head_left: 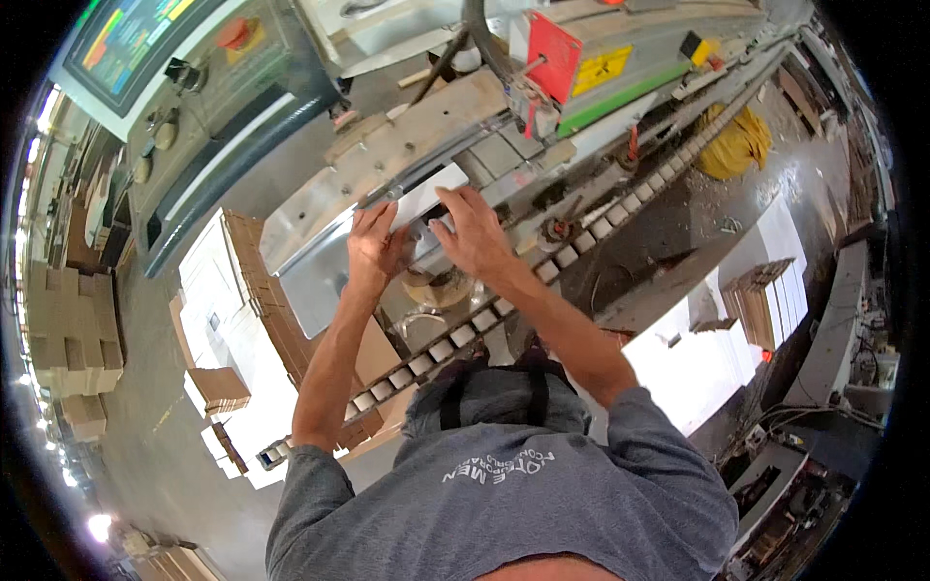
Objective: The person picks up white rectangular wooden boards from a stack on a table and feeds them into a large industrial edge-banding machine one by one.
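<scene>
Fingers of left hand (373, 250) and right hand (477, 235) upon opposite ends of white piece (424, 198), whether clamped I cannot tell, piece along near edge of machine bed (417, 121), roller rail (441, 350) nearer the body.

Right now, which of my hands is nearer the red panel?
Your right hand, pictured below and left of the red panel, by the right end of the white piece; your left hand is farther, by its left end.

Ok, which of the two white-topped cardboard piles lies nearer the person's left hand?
The left pile: it lies on the left hand's side, while the other pile lies beyond the right forearm.
</scene>
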The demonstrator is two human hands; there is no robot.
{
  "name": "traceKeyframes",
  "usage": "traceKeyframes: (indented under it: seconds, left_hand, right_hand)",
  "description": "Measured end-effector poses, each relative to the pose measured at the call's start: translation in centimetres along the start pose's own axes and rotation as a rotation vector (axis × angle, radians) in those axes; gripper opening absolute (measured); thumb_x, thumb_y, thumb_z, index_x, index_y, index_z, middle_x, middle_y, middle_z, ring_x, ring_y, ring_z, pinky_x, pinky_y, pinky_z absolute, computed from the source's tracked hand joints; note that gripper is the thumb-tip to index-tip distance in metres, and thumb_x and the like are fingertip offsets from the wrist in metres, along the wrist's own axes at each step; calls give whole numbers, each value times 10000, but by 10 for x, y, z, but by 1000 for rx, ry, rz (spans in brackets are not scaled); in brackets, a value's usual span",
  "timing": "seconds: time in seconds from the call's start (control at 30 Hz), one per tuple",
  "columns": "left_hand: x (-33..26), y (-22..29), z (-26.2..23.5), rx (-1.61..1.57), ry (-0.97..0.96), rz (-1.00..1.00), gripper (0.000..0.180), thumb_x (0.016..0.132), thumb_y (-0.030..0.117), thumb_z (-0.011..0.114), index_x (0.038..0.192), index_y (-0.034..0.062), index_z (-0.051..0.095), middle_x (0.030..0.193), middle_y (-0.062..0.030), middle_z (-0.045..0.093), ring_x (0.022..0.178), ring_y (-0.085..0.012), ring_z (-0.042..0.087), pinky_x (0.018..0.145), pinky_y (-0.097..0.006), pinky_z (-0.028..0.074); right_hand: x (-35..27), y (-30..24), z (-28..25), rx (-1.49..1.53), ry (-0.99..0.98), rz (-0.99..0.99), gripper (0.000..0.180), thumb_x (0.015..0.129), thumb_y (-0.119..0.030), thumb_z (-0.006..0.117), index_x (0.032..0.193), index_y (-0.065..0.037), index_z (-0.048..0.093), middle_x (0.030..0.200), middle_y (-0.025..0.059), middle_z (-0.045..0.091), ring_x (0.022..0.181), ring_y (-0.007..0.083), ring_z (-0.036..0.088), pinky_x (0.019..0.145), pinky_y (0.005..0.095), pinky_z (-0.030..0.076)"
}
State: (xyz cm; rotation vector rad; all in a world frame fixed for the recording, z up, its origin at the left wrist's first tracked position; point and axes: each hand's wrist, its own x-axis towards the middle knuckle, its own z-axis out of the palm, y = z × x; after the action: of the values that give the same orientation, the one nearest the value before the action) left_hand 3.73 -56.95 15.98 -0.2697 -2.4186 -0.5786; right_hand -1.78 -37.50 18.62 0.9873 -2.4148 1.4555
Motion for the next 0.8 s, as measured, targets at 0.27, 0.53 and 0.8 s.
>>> traceKeyframes:
  seconds: [0.27,0.53,0.8]
  left_hand:
    - [4,-16,14,9,166,-154,245,715,26,805,942,23,710,1019,-147,637,830,-333,626,720,-408,529]
    - [-1,-19,8,146,165,-264,200,728,144,826,869,37,734,841,-133,673,826,-338,637,735,-420,520]
    - [6,-20,16,97,154,-293,133,776,125,789,834,22,729,826,-139,682,745,-341,652,688,-423,527]
  right_hand:
    - [-6,20,78,588,-33,505,657,954,-189,580,1447,150,308,940,151,645,733,189,645,638,334,545]
    - [16,25,80,543,-20,407,299,942,-164,540,1029,115,477,808,168,546,686,287,601,625,406,501]
    - [23,32,83,297,64,352,181,903,-118,553,935,51,496,807,144,618,674,219,634,581,344,503]
